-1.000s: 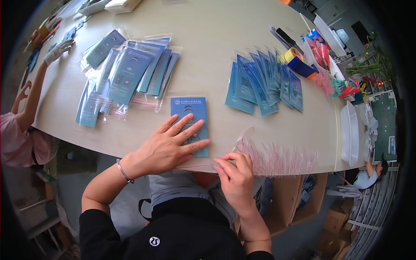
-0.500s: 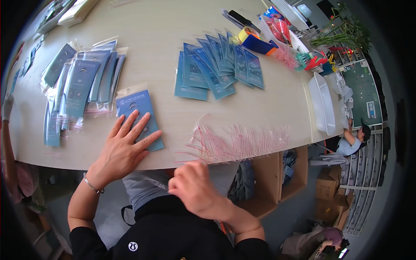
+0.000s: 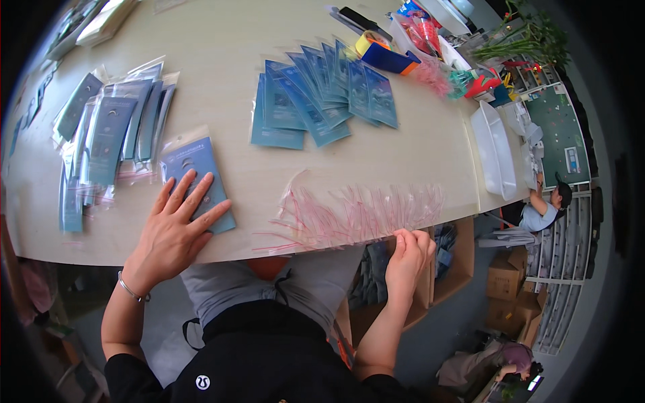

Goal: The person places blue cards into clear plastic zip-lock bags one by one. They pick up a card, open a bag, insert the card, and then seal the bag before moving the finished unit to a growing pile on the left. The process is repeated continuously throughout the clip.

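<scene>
My left hand [image 3: 171, 218] lies flat with fingers spread on a blue card in a clear sleeve [image 3: 195, 158], near the table's front edge. Along that edge to the right runs an overlapping row of clear zip bags [image 3: 356, 211] with red seal lines. At the row's right part, my right hand [image 3: 408, 258] is closed in a pinch on the edge of a zip bag. A heap of bagged blue cards [image 3: 111, 138] sits at the left. Farther off, in the middle, several blue cards [image 3: 316, 94] lie fanned out.
A yellow tape roll in a blue dispenser [image 3: 386, 54] stands at the far right, beside a bin of red packets [image 3: 420, 33]. A white plastic tub [image 3: 492, 151] rests at the right end. Cardboard boxes [image 3: 453, 272] stand below the table. Another person [image 3: 541, 211] works at the right.
My right hand has moved right and forward, from in front of my body to the right part of the bag row. My left hand stays on the card. The whole view has shifted slightly.
</scene>
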### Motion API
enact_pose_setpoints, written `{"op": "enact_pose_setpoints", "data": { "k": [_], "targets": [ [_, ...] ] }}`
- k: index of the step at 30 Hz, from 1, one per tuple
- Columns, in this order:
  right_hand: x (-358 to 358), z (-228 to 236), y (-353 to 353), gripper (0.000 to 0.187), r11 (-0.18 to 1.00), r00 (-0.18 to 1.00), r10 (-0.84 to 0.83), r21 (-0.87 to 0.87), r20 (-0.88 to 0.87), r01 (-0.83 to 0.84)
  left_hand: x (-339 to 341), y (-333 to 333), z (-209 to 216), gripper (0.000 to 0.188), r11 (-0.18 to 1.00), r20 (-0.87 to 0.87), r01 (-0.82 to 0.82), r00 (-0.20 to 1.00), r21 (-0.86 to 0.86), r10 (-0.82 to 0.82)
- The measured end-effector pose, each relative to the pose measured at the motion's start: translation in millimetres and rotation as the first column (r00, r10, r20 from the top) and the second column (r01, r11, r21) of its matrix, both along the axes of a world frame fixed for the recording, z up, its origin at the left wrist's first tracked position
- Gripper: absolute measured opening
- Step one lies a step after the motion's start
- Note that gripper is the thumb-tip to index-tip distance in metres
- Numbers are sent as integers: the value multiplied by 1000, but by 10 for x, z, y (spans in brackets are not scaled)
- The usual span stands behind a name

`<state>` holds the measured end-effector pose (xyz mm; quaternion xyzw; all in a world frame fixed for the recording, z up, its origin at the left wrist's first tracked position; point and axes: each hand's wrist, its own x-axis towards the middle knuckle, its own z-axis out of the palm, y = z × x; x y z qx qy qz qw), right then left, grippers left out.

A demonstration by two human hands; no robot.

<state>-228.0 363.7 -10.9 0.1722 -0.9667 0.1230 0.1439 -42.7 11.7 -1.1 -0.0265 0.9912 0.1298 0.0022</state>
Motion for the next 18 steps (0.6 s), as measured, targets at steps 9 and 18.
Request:
{"op": "enact_pose_setpoints", "data": {
  "k": [9,18],
  "targets": [
    [537,229,-1067,51,653,668,738,-345,90,-674,141,-115,51,65,991,35,120,992,67,-122],
    [693,-100,-1583,32,428,429,899,-378,86,-821,243,-208,-29,39,955,-157,147,982,257,-109]
  ]
}}
